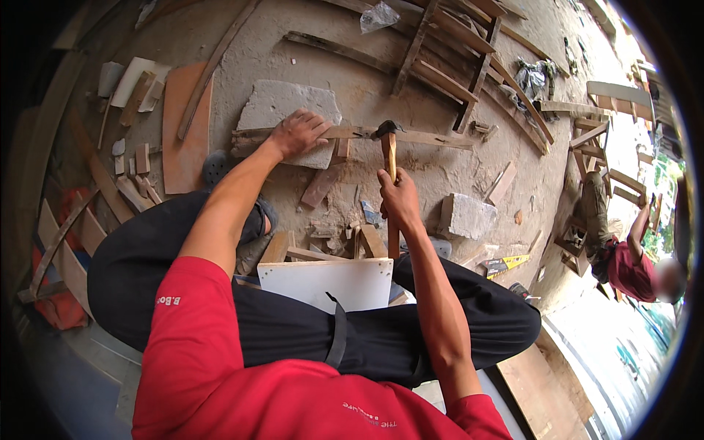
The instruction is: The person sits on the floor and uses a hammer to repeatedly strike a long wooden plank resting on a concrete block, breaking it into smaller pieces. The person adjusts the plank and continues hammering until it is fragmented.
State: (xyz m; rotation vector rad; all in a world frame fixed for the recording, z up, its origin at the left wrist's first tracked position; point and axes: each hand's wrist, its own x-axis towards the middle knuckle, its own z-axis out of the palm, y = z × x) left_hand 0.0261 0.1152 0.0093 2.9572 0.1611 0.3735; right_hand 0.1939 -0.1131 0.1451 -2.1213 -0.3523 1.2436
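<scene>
Lying partly across a pale slab (286, 101), a long wooden strip (433, 138) passes under the left hand (301, 133), whose fingers are bent over it; whether they pinch it, I cannot tell. The right hand (400, 194) is wrapped around the handle of a hammer (390, 152), its head at the strip. Nearer the lap stands a white board (326, 284); a yellow-marked saw (506, 265) lies to the right.

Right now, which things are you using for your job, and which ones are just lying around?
In use:
hammer, held in the right hand
wooden strip, under the left hand
flat grey slab, with the strip across it

Seemingly just lying around:
clear plastic bag, near the top
orange-brown board, on the left
pale block, beyond the right forearm
</scene>
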